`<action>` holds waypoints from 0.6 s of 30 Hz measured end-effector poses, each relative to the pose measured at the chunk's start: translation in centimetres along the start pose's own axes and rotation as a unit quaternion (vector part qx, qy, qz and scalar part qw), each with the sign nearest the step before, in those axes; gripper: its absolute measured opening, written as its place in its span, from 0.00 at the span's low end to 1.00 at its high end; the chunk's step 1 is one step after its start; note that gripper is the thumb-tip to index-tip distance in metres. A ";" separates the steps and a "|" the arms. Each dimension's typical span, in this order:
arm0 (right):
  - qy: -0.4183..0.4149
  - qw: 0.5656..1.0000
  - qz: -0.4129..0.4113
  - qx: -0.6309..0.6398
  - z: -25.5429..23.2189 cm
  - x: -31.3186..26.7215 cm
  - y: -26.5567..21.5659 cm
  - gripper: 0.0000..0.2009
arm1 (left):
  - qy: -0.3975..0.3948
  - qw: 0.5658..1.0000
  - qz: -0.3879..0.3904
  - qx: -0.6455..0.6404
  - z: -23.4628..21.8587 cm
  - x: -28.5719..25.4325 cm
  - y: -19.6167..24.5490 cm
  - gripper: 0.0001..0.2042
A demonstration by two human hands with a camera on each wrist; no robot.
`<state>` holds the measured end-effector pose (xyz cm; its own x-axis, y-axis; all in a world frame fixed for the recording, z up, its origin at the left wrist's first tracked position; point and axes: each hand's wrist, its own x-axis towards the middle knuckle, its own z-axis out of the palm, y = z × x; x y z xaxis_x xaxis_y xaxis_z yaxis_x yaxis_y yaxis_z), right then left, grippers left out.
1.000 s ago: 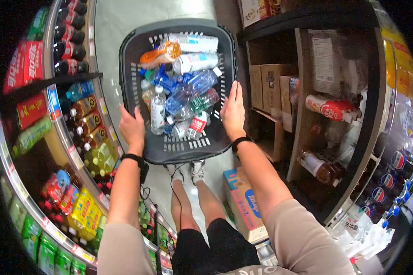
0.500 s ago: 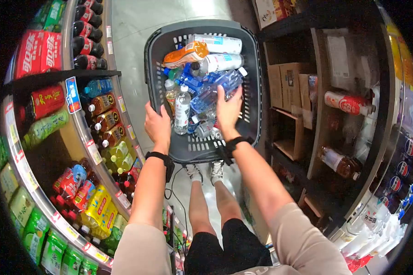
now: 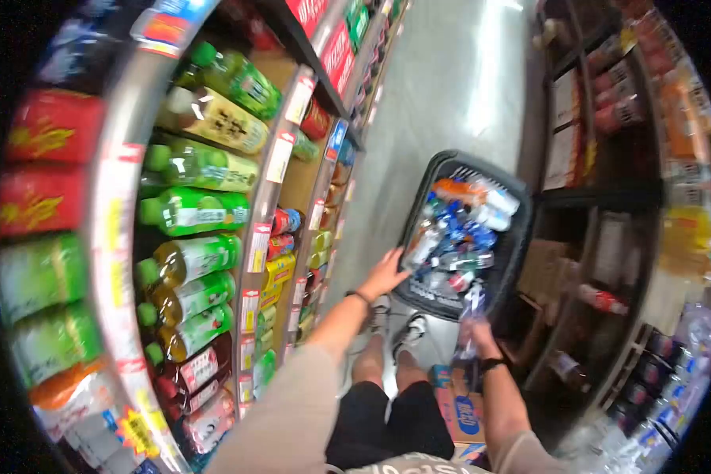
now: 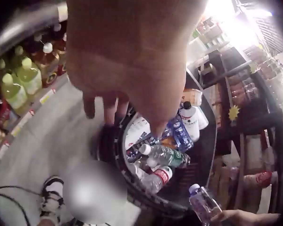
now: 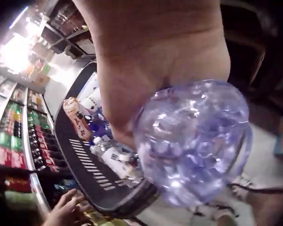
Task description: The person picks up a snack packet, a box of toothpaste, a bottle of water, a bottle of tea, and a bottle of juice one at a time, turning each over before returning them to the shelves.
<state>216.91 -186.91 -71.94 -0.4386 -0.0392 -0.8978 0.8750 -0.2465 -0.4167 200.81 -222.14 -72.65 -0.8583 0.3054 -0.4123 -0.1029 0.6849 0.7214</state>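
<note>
My right hand (image 3: 479, 336) grips a clear, purple-tinted plastic bottle (image 3: 472, 304), just outside the near right corner of a black shopping basket (image 3: 430, 304). In the right wrist view the bottle's ribbed base (image 5: 193, 146) faces the camera; in the left wrist view its white cap (image 4: 194, 188) points toward the basket. My left hand (image 3: 385, 272) is beside the basket's left rim, with spread fingers in the right wrist view. Inside the basket lie an orange bottle (image 3: 460, 189), white bottles (image 3: 498, 201), a green-labelled clear bottle (image 4: 167, 156) and several others.
Shelves of green-capped drink bottles (image 3: 205, 209) line the left side. Dark shelving (image 3: 561, 237) with boxes stands close on the right. A pink-and-blue carton (image 3: 462, 415) sits by my right leg. Pale floor (image 3: 434, 79) runs ahead between the shelves.
My right hand went from the basket's right side into it, and now holds a purple-tinted bottle outside its near right corner. The head view has swung left, showing more of the left shelves.
</note>
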 end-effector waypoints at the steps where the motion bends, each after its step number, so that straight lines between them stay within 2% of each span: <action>1: 0.029 0.985 0.050 -0.164 -0.5 -3.9 -0.4 0.09 | -0.095 0.993 0.047 -0.055 -1.4 -3.5 -1.3 0.36; 2: 0.041 0.940 0.109 -0.320 -0.9 -7.9 -1.0 0.17 | -0.159 0.979 0.094 -0.091 -0.5 -6.5 -3.6 0.34; 3: 0.102 0.795 -0.067 -0.594 -4.0 -8.8 3.4 0.32 | -0.303 0.948 0.044 -0.086 -5.2 -9.7 0.4 0.29; 4: 0.081 0.829 0.086 -0.547 -3.3 -13.8 0.3 0.46 | -0.438 0.897 -0.005 -0.061 -10.3 -12.8 4.9 0.26; 5: 0.090 0.806 0.071 -0.581 -4.0 -16.8 0.8 0.39 | -0.435 0.882 -0.165 -0.075 -9.1 -16.4 0.9 0.27; 6: 0.068 0.864 0.083 -0.492 -4.3 -20.1 0.0 0.30 | -0.422 0.880 -0.209 -0.065 -12.3 -18.8 4.3 0.27; 7: -0.011 0.947 0.113 -0.301 -8.3 -17.8 4.8 0.19 | -0.401 0.876 -0.260 -0.061 -15.9 -21.5 8.5 0.28; 8: -0.057 0.965 0.113 -0.232 -11.7 -17.1 7.6 0.19 | -0.334 0.904 -0.245 -0.104 -18.4 -22.8 10.2 0.28; 9: -0.096 0.973 0.119 -0.173 -11.6 -18.3 5.5 0.18 | -0.266 0.925 -0.221 -0.160 -19.6 -24.3 10.6 0.28; 11: 0.023 0.968 0.085 -0.234 -9.7 -21.7 4.2 0.17 | -0.119 0.952 -0.178 -0.218 -20.5 -27.2 11.9 0.29; 12: 0.024 0.958 0.077 -0.274 -9.0 -21.9 3.0 0.17 | -0.032 0.961 -0.157 -0.224 -20.3 -27.5 10.9 0.29; 13: -0.003 0.946 0.065 -0.318 -8.4 -21.4 1.3 0.17 | 0.059 0.962 -0.138 -0.228 -19.9 -28.6 9.7 0.29; 15: -0.066 0.909 0.039 -0.409 -8.0 -18.0 -1.9 0.17 | 0.127 0.972 -0.072 -0.183 -18.3 -31.7 8.3 0.27; 16: -0.091 0.889 0.029 -0.447 -8.0 -15.9 -3.5 0.18 | 0.160 0.975 -0.031 -0.150 -18.6 -31.5 7.9 0.25; 17: -0.114 0.867 0.025 -0.485 -8.2 -13.6 -4.8 0.18 | 0.204 0.961 -0.158 -0.098 -22.9 -36.1 21.3 0.26; 18: -0.135 0.842 0.021 -0.522 -8.3 -12.2 -5.7 0.18 | 0.233 0.949 -0.186 -0.104 -23.6 -37.9 25.2 0.25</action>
<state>218.96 -176.99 -59.82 -0.3094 -0.2806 -0.9086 0.5321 0.7408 -0.4100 218.88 -232.06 -25.72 -0.8671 -0.2914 -0.4039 -0.4979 0.5279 0.6880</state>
